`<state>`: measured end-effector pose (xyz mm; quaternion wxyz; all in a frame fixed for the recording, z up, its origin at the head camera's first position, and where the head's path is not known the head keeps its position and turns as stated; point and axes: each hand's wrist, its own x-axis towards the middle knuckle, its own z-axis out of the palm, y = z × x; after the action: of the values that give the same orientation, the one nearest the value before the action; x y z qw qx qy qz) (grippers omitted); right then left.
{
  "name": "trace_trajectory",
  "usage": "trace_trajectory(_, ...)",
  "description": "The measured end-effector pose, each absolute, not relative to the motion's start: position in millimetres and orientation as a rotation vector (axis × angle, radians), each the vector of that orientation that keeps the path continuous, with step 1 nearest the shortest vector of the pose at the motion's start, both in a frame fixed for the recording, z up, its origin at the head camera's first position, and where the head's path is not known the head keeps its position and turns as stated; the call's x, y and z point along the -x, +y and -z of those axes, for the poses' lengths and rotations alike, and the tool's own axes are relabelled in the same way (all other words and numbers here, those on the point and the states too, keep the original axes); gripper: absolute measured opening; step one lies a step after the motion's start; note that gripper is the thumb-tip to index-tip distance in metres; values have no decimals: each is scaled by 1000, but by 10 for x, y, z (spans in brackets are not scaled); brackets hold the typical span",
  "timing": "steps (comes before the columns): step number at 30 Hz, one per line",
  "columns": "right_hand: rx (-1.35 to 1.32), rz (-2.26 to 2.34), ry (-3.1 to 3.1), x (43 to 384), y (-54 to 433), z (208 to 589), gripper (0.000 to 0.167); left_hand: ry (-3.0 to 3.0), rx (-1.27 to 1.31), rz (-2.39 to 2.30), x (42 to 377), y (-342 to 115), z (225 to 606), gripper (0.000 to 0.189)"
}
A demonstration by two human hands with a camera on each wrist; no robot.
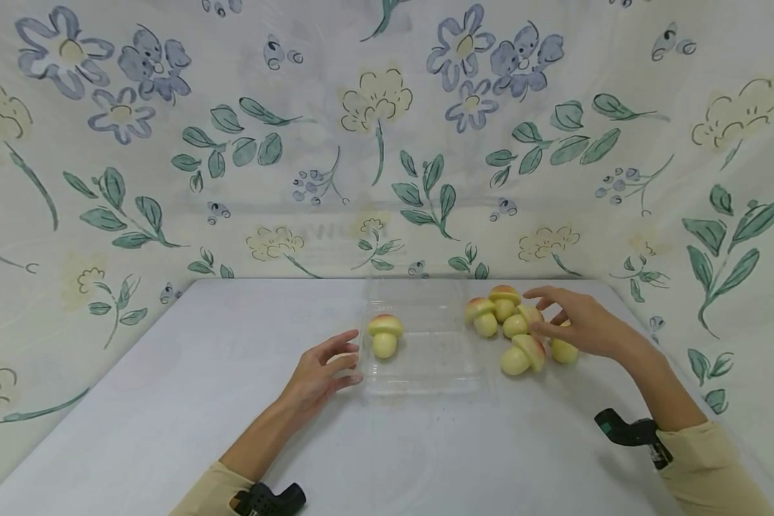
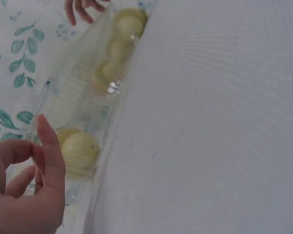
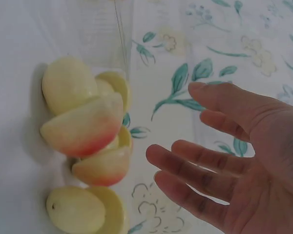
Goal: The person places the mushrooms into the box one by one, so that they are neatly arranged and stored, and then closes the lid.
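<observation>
A clear plastic box (image 1: 426,373) stands mid-table with one yellow mushroom-shaped piece (image 1: 385,337) in its left part; the piece has a pale stem and a red-tinged cap. Fingertips of my left hand (image 1: 319,373) rest at the box's left wall, the fingers loosely bent. More mushroom-shaped pieces (image 1: 522,355) lie in a group just right of the box. Over the far right of that group hovers my right hand (image 1: 583,322), fingers spread and holding nothing. In the right wrist view the right hand (image 3: 219,161) appears apart from the pieces (image 3: 85,126).
The white table (image 1: 168,401) runs back to a flower-printed cloth (image 1: 335,143) hanging behind it. A black wrist camera (image 1: 632,433) sits on the right forearm, another camera (image 1: 267,499) on the left.
</observation>
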<state>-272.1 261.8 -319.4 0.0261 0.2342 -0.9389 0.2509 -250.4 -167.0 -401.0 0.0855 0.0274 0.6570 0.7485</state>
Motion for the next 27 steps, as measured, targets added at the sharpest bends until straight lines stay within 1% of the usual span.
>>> trace_trajectory(10, -614, -796, -2982, 2685, 2860, 3189, 61, 1987, -77, -2196, 2506, -1687, 4003, 59)
trace_trajectory(17, -539, -833, -3072, 2685, 2993, 3187, 66, 2024, -24, -2167, 2532, -1673, 3983, 56)
trace_trajectory(23, -489, -778, -3141, 2689, 3068, 3188, 72, 2048, 24, -2168, 2584, -1634, 3959, 55)
trace_trajectory(27, -448, -759, -3183, 2687, 3113, 3201, 73, 2053, 44, -2178, 2610, -1609, 3952, 55)
